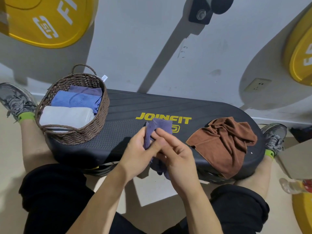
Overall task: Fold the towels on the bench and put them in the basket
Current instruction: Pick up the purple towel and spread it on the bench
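A small purple towel (158, 130) is held bunched above the near edge of the black bench (185, 108), gripped by the left hand (140, 149) with curled fingers and pinched by the right hand (175, 152) between thumb and fingertips, part of it hanging below the hands. To the right a crumpled brown towel (224, 144) lies on the bench and drapes over its near edge. At the left end stands a woven basket (101, 119) holding folded white (65, 115), blue (76, 98) and purple towels (86, 90) side by side.
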A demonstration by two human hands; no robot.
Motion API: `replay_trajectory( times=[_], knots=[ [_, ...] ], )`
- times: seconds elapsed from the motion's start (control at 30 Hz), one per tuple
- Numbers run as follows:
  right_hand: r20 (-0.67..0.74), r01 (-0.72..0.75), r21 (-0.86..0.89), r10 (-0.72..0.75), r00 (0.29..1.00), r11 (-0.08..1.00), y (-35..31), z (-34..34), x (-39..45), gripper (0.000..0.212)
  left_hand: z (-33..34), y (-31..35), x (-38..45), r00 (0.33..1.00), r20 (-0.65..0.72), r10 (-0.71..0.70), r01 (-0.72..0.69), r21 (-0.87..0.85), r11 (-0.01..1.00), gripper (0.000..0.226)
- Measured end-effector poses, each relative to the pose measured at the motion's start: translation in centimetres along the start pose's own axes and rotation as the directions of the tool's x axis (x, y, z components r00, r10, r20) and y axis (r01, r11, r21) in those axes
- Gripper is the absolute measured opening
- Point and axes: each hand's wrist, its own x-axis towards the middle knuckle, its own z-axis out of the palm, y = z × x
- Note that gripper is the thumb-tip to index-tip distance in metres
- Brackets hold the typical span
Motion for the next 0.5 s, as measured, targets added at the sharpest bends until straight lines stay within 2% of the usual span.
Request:
replay_trajectory(
  times=[0.03, 0.1, 0.13, 0.17, 0.2, 0.23, 0.27, 0.33, 0.37, 0.43, 0.5],
  knots=[
    [-0.031, 0.014, 0.050, -0.012, 0.999, 0.999, -0.2, 0.0, 0.0, 0.026, 0.0, -0.1, 0.1, 0.999, -0.044, -0.006, 0.005, -0.010, 1.000, 0.034],
    [-0.193, 0.096, 0.099, -0.075, 0.978, 0.991, -0.3, 0.0, 0.3, 0.020, -0.2, -0.1, 0.3, 0.995, -0.096, -0.005, 0.003, -0.021, 1.000, 0.028],
    [-0.292, 0.155, -0.006, -0.150, 0.945, 0.988, -0.2, -0.3, 0.5, 0.018, -0.3, -0.1, 0.3, 0.993, -0.118, -0.006, 0.005, -0.011, 1.000, 0.026],
    [-0.355, 0.191, -0.183, -0.246, 0.902, 0.964, -0.1, -0.5, 0.8, 0.021, -0.4, -0.1, 0.3, 0.991, -0.137, -0.014, 0.012, -0.011, 1.000, 0.025],
    [-0.354, 0.196, -0.337, -0.317, 0.880, 0.921, 0.1, -0.9, 1.1, 0.029, -0.5, 0.0, 0.3, 0.989, -0.144, -0.029, 0.025, -0.032, 0.999, 0.025],
    [-0.302, 0.180, -0.418, -0.323, 0.897, 0.890, 0.4, -1.2, 1.3, 0.039, -0.7, 0.2, 0.4, 0.989, -0.141, -0.049, 0.039, -0.073, 0.997, 0.026],
    [-0.230, 0.148, -0.433, -0.268, 0.936, 0.889, 0.6, -1.6, 1.6, 0.050, -0.9, 0.3, 0.5, 0.988, -0.136, -0.073, 0.056, -0.123, 0.991, 0.027],
    [-0.072, 0.066, -0.341, -0.096, 0.993, 0.938, 0.6, -2.1, 2.1, 0.065, -1.2, 0.9, 0.8, 0.985, -0.134, -0.107, 0.078, -0.207, 0.975, 0.031],
    [0.013, 0.044, -0.308, -0.043, 0.999, 0.950, 0.6, -2.4, 2.5, 0.065, -1.3, 1.1, 1.0, 0.985, -0.134, -0.111, 0.078, -0.234, 0.969, 0.032],
    [0.156, 0.063, -0.349, -0.008, 0.988, 0.935, 0.5, -2.9, 3.2, 0.051, -1.6, 1.7, 1.5, 0.987, -0.120, -0.106, 0.071, -0.265, 0.962, 0.033],
    [0.223, 0.091, -0.396, 0.000, 0.975, 0.914, 0.1, -3.0, 3.8, 0.035, -1.8, 2.5, 2.2, 0.989, -0.100, -0.105, 0.073, -0.286, 0.955, 0.034]
  ],
)
